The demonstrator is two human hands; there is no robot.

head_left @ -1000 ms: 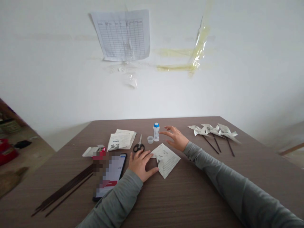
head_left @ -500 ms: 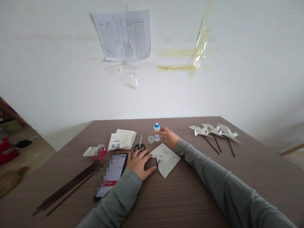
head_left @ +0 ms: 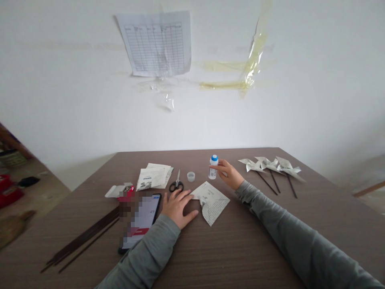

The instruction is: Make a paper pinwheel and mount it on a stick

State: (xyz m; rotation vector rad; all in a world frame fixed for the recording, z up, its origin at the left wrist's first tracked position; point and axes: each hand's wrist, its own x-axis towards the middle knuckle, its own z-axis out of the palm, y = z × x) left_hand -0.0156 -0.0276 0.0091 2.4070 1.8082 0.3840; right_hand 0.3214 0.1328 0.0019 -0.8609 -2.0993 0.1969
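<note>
My right hand (head_left: 230, 173) is closed round a small white bottle with a blue top (head_left: 213, 166), held upright just above the table. Its clear cap (head_left: 191, 176) lies to the left on the brown table (head_left: 240, 249). My left hand (head_left: 178, 206) lies flat with fingers spread, pressing the left corner of a folded square of printed paper (head_left: 213, 200). Black-handled scissors (head_left: 176, 184) lie just beyond my left hand.
A phone (head_left: 140, 221) lies left of my left hand, beside a small red and white box (head_left: 122, 192) and a bundle of dark thin sticks (head_left: 84, 241). A stack of printed sheets (head_left: 154, 176) sits behind. Three paper pinwheels (head_left: 272, 166) on sticks lie at the far right.
My right hand reached to the bottle, closed on it and carried it to the right, away from its cap. My left hand stayed on the paper.
</note>
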